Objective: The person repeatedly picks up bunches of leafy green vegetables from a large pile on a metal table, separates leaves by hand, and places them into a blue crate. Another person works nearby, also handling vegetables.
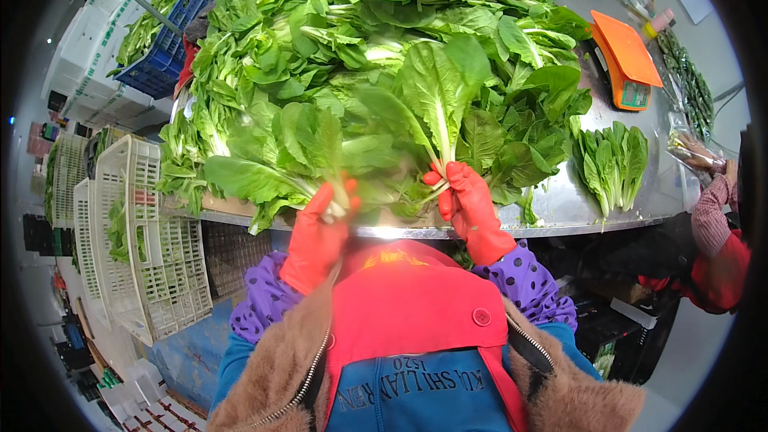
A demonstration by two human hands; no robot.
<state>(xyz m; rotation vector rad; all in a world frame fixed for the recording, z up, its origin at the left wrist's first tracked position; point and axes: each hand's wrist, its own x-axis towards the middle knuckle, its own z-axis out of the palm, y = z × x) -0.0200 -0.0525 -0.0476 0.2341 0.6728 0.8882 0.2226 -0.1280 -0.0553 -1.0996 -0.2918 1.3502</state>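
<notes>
My left hand [318,228], in an orange-red rubber glove, grips a bunch of leafy greens [300,156] by the pale stems; its leaves fan out up and to the left and are partly blurred. In the same kind of glove, my right hand [468,204] pinches the stem ends of another leafy green [441,96], whose broad leaves point away from me. Both hands are just above the near edge of the metal table. Behind them rises a large heap of loose leafy greens [372,30]. A neat bundle of greens [612,168] lies on the table to the right.
An orange weighing scale [627,60] stands at the right. A co-worker's sleeve [711,216] and hand, near bagged produce, are at the far right. White plastic crates [174,276] stand at the left, below a blue crate [159,60] of greens. The metal table edge [396,232] runs before me.
</notes>
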